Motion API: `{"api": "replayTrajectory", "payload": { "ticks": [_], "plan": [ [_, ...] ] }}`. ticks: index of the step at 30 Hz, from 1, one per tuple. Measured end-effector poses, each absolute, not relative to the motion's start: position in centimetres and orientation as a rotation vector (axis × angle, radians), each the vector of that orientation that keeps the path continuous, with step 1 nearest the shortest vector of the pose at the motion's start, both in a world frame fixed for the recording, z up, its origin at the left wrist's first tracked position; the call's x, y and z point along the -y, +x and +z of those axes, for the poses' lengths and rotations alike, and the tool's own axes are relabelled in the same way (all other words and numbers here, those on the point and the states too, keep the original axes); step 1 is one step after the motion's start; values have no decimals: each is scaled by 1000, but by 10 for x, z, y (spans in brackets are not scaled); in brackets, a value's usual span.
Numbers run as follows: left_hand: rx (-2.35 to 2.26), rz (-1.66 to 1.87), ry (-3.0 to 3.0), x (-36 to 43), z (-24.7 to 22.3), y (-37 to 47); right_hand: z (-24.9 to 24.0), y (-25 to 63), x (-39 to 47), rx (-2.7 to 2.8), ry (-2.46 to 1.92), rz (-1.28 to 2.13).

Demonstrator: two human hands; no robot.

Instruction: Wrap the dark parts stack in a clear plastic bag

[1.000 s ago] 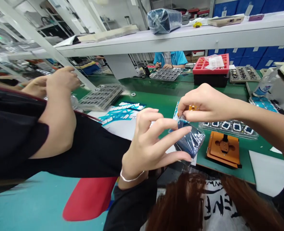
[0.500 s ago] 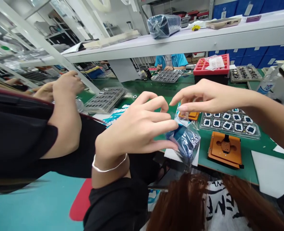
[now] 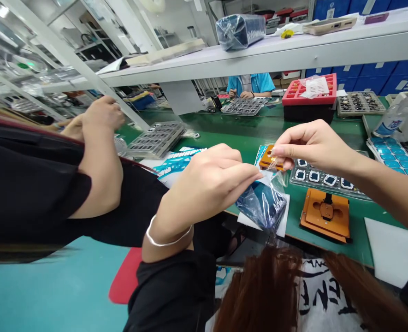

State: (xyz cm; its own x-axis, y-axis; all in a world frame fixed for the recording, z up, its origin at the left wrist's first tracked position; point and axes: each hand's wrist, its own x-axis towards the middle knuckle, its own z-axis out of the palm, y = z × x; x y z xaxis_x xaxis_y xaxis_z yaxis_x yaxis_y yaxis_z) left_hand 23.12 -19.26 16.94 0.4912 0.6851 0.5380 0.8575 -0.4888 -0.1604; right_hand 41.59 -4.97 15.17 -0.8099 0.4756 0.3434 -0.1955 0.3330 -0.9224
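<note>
- The left hand is curled, thumb and fingers pressed together on the top edge of a small clear plastic bag of dark blue parts.
- The right hand pinches the opposite side of the bag's mouth between thumb and forefinger, its other fingers folded.
- The bag hangs in the air between the two hands, over the near edge of the green workbench mat, above a white sheet of paper.
- Just right of the bag, an orange flat fixture plate lies on the mat.
- Behind the fixture plate, a clear tray of small square blue-and-white parts sits under the right wrist.
- Left of the bag, a co-worker's bare arm in a black sleeve crosses the view, near a stack of grey compartment trays.
- Far behind the bag, a red bin stands on the mat, beyond it a person in a blue shirt.
</note>
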Motion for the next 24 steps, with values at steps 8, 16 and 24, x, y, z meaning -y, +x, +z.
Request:
{"api": "replayTrajectory", "payload": {
  "ticks": [8, 16, 24],
  "plan": [
    [1393, -767, -2182, 194, 161, 227, 127, 438, 12, 1988, -301, 1642],
    [1402, -836, -2175, 192, 159, 232, 148, 424, 58, 2177, -154, 1586],
    [1392, -1046, -2072, 194, 148, 230, 106, 434, 44, 1771, -484, 1826]
  ]
}}
